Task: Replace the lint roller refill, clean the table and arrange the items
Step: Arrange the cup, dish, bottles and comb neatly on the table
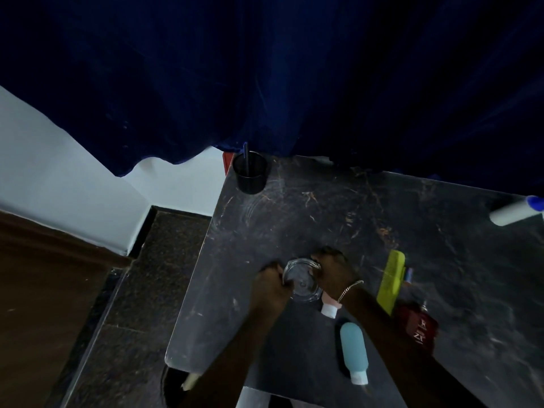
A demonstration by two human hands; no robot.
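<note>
Both hands, left (272, 279) and right (332, 270), clamped on opposite rims of glass ashtray (301, 282) on dark table (382, 207), near green comb (391, 282).

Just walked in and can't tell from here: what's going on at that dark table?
A person grips a clear glass dish with both hands, the left hand and the right hand on opposite sides of it, on the dark table. A blue bottle, a green comb and a red box lie nearby. The lint roller rests at the right edge.
</note>
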